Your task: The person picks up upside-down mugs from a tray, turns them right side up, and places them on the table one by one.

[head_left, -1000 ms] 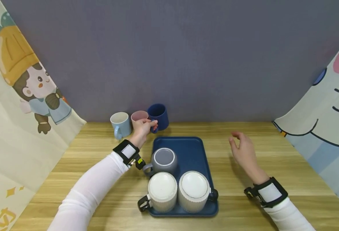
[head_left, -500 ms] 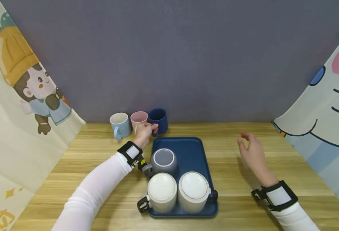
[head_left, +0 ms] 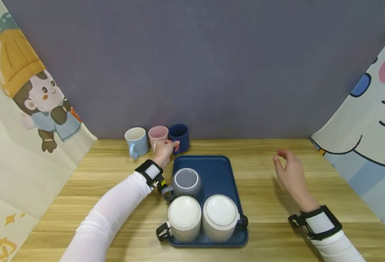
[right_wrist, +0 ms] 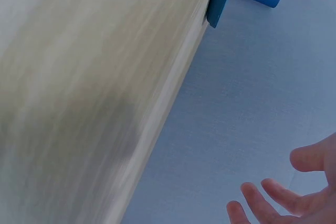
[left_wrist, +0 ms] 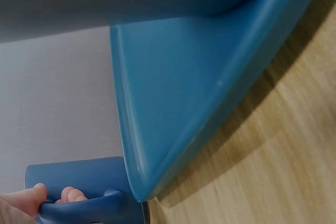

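Observation:
My left hand (head_left: 164,150) grips the handle of a dark blue mug (head_left: 182,137), which stands upright behind the tray. In the left wrist view, thumb and fingers close around that mug's handle (left_wrist: 84,209). Just left of it is a pink mug (head_left: 158,133), partly covered by the hand, and beyond that a light blue mug (head_left: 140,145). Over the table to the right of the tray, my right hand (head_left: 290,174) holds nothing; its fingers are loosely bent and apart in the right wrist view.
A dark blue tray (head_left: 214,169) lies mid-table, bearing an upside-down grey mug (head_left: 186,183) and two upside-down ribbed cream mugs (head_left: 185,218) with black handles sticking out past its sides. A grey wall panel (head_left: 231,72) rises behind the wooden table (head_left: 261,240).
The dark blue mug has come slightly down and toward me with my left hand on its handle. My right hand has shifted to the right, away from the tray.

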Motion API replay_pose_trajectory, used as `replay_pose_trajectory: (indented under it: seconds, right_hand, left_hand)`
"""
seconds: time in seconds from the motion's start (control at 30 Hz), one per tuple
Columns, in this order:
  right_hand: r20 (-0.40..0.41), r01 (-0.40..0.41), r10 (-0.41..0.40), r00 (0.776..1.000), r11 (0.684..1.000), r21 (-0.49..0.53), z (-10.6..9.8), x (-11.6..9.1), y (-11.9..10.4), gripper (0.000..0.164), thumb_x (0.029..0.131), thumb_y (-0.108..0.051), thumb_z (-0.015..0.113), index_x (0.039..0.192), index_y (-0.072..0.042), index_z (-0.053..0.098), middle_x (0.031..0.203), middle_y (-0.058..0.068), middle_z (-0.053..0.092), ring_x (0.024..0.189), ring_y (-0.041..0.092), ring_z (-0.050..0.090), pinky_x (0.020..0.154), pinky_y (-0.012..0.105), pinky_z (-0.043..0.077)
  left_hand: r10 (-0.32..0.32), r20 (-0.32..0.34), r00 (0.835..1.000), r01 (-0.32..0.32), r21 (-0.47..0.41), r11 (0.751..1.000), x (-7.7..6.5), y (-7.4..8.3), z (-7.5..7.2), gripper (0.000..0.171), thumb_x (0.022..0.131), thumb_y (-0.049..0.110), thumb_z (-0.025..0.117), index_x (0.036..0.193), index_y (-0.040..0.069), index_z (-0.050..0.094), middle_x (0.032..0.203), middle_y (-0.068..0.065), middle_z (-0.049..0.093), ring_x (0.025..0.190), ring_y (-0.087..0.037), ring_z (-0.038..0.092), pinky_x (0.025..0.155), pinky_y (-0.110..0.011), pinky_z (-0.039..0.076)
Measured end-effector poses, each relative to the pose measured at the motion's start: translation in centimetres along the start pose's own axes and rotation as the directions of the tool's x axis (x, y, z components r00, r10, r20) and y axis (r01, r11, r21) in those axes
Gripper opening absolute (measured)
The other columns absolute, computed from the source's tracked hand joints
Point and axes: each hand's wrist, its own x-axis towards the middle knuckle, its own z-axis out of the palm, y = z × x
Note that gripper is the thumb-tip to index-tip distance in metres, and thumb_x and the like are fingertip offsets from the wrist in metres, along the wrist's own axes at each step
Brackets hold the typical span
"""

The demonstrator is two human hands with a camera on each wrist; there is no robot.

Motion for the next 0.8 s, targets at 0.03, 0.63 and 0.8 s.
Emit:
replay_pose_trajectory:
  seconds: [0.03, 0.63, 0.8]
  right_hand:
    - [0.002, -0.002, 0.002, 1.000, 1.000, 0.000, -0.07, -0.01, 0.01, 0.033, 0.095, -0.011, 0.053, 0.118, 0.012, 0.051, 0.113, 0.033, 0.057, 0.106, 0.049, 0.049, 0.090, 0.059, 0.036]
    - [-0.003, -0.021, 0.021, 1.000, 1.000, -0.004, -0.53, -0.02, 0.11, 0.033, 0.095, -0.011, 0.053, 0.119, 0.012, 0.050, 0.115, 0.034, 0.055, 0.109, 0.051, 0.046, 0.094, 0.060, 0.031]
    - [-0.015, -0.025, 0.025, 1.000, 1.000, -0.003, -0.72, -0.11, 0.24, 0.033, 0.095, -0.011, 0.053, 0.119, 0.011, 0.051, 0.115, 0.034, 0.056, 0.109, 0.051, 0.046, 0.094, 0.061, 0.031]
  left_hand:
    - [-0.002, 0.001, 1.000, 0.002, -0.003, 1.000, 0.04, 0.01, 0.06, 0.022, 0.078, -0.001, 0.073, 0.067, 0.006, 0.055, 0.061, -0.003, 0.064, 0.053, -0.012, 0.060, 0.066, -0.033, 0.054]
    - [0.049, 0.018, 0.999, -0.050, 0.085, 0.995, 0.06, -0.37, 0.51, 0.023, 0.077, 0.004, 0.076, 0.069, 0.007, 0.055, 0.057, 0.001, 0.061, 0.055, -0.013, 0.061, 0.065, -0.032, 0.052]
    - [0.066, 0.004, 0.998, -0.066, 0.161, 0.985, 0.03, -0.34, 0.56, 0.021, 0.077, 0.010, 0.078, 0.068, 0.008, 0.059, 0.058, -0.001, 0.063, 0.056, -0.014, 0.062, 0.059, -0.026, 0.048]
